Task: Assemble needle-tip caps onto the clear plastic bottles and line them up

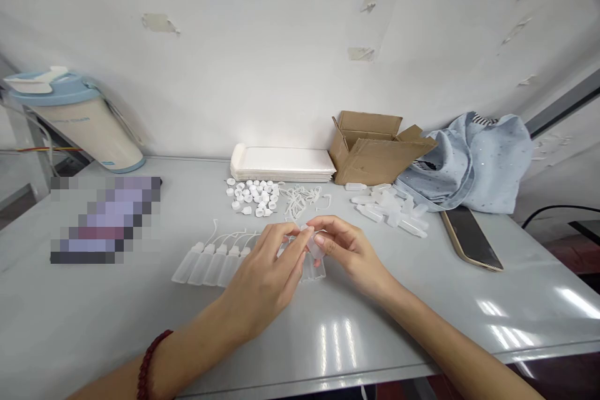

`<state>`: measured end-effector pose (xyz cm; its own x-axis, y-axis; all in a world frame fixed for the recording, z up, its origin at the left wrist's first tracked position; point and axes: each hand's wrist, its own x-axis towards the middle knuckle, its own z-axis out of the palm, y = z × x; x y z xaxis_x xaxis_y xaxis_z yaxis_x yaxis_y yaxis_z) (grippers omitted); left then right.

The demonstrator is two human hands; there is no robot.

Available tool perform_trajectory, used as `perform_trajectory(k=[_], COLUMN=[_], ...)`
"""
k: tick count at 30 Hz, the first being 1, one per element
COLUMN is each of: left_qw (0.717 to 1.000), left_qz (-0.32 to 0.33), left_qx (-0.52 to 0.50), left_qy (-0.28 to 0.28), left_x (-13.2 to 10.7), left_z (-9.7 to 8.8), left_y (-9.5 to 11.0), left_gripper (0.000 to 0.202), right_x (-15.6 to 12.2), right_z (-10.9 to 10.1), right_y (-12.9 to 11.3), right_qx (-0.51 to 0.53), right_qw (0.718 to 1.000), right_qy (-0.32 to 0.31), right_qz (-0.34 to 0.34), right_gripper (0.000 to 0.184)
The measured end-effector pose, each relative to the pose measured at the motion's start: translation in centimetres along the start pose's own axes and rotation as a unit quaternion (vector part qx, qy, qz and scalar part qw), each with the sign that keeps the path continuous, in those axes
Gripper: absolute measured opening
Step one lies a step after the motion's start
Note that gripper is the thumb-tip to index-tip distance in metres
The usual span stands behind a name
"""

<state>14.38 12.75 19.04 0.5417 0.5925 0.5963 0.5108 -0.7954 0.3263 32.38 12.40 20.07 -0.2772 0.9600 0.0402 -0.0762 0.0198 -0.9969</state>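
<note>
Over the table's middle, my left hand (267,272) and my right hand (349,250) meet around one small translucent plastic bottle (315,247). The right fingers and thumb grip its body, while the left fingertips pinch at its top; what they press there is partly hidden. Beneath and left of my hands lies a row of similar bottles (204,264) with thin white straps at their necks. Just beyond my fingers are a heap of white caps (255,194) and a tangle of white straps (300,199). More translucent bottles (391,206) lie loosely piled to the right.
Against the wall stand a stack of white padded envelopes (285,162) and an open cardboard box (375,156). A light blue bag (492,162) and a phone (472,239) are at right. A large tumbler (89,122) and a blurred-out device (107,219) occupy the left.
</note>
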Motion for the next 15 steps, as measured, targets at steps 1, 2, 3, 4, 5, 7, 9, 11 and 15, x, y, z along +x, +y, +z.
perform_trajectory(k=[1,2,3,4,5,7,9,11,15], left_qw=[1.0,1.0,1.0,1.0,1.0,0.999,0.999,0.998,0.996], left_qz=[0.001,0.003,0.006,0.008,0.011,0.017,0.025,0.04,0.078], left_qx=[-0.006,-0.011,-0.015,-0.019,-0.021,-0.026,-0.03,-0.026,0.012], left_qy=[-0.005,-0.007,-0.007,-0.003,0.003,0.014,0.022,0.028,0.03], left_x=[-0.02,-0.05,-0.08,-0.11,-0.14,-0.16,-0.13,-0.04,0.21], left_z=[-0.01,-0.02,-0.03,-0.03,-0.03,-0.06,-0.11,-0.19,-0.3], left_y=[0.03,0.06,0.07,0.08,0.09,0.12,0.17,0.24,0.28], left_gripper=[0.038,0.038,0.038,0.038,0.038,0.038,0.037,0.035,0.031], right_x=[0.01,0.02,0.04,0.05,0.07,0.08,0.07,0.06,0.09], right_z=[-0.06,-0.12,-0.19,-0.25,-0.31,-0.4,-0.46,-0.48,-0.48], right_y=[-0.03,-0.03,-0.03,-0.03,-0.03,-0.04,-0.06,-0.06,0.02], right_qx=[0.003,0.006,0.009,0.014,0.02,0.037,0.055,0.066,0.084], right_qw=[1.0,1.0,1.0,1.0,1.0,0.999,0.998,0.998,0.996], right_qy=[-0.002,-0.003,-0.004,-0.004,-0.003,0.0,0.002,0.002,0.002], right_qz=[0.004,0.007,0.01,0.011,0.011,0.01,0.01,0.011,0.017], right_gripper=[0.015,0.015,0.015,0.015,0.015,0.015,0.016,0.016,0.017])
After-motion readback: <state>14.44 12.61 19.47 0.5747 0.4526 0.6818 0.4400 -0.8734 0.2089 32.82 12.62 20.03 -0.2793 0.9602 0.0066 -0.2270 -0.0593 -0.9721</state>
